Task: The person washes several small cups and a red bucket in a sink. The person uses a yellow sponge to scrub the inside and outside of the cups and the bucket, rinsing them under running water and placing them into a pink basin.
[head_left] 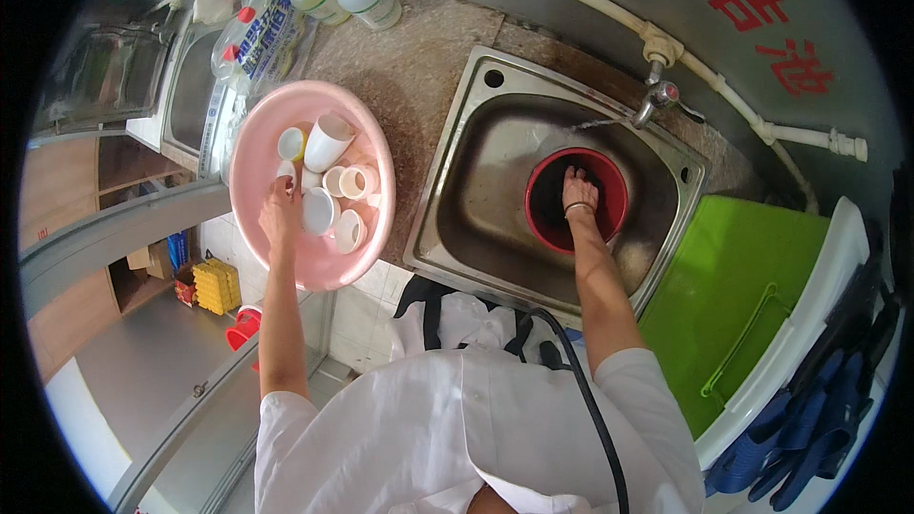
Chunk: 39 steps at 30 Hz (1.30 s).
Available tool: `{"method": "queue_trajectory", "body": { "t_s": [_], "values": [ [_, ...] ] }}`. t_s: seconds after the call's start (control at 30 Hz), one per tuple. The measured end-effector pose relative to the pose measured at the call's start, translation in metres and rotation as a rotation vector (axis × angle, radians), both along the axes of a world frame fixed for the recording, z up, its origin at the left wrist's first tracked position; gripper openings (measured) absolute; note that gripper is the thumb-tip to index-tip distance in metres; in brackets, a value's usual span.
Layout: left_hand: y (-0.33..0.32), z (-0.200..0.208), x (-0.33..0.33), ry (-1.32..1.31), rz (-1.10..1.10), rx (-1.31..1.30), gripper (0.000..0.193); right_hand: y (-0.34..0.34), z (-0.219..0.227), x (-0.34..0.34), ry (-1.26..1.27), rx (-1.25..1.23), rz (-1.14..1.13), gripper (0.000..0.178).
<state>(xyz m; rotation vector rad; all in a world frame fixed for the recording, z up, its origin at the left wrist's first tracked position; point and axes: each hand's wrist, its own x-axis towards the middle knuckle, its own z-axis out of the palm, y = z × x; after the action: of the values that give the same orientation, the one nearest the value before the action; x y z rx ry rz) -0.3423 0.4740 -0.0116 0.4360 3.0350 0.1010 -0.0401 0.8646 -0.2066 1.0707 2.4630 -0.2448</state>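
My left hand [279, 214] reaches into a pink basin [246, 148] on the counter, its fingers closed on a small white cup [286, 169]. Around it in the basin lie several more cups, mostly white, among them a tall white cup [329, 141] on its side and a white cup with a yellow outside [292, 143]. My right hand [580, 192] is down inside a red bucket [624, 195] with a dark interior, standing in the steel sink [466, 181]. Its fingers are bunched; what they hold, if anything, is hidden.
A thin stream of water leaves the tap [655, 100] behind the bucket. Bottles with red caps [369, 2] stand at the back left. A green board or lid [733, 276] and a white tub edge [809, 309] lie right of the sink. Dark blue gloves [809, 419] hang lower right.
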Motion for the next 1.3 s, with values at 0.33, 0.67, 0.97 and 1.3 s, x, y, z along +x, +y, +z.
{"method": "queue_trajectory", "body": {
  "t_s": [0.33, 0.67, 0.97, 1.3],
  "values": [
    [0.014, 0.041, -0.009, -0.01, -0.033, 0.276, 0.036, 0.016, 0.02, 0.055, 0.698, -0.914, -0.793, 0.03],
    [0.249, 0.069, 0.121, -0.412, -0.752, 0.762, 0.04, 0.054, 0.148, 0.011, 1.28, -1.448, -0.966, 0.028],
    [0.346, -0.014, 0.163, -0.58, -0.767, 0.947, 0.025, 0.059, 0.166, -0.014, 1.12, -0.917, -0.784, 0.026],
    [0.344, -0.033, 0.146, -1.364, -0.48, 1.09, 0.02, 0.043, 0.17, -0.045, 1.381, -0.635, -0.493, 0.03]
  ]
}}
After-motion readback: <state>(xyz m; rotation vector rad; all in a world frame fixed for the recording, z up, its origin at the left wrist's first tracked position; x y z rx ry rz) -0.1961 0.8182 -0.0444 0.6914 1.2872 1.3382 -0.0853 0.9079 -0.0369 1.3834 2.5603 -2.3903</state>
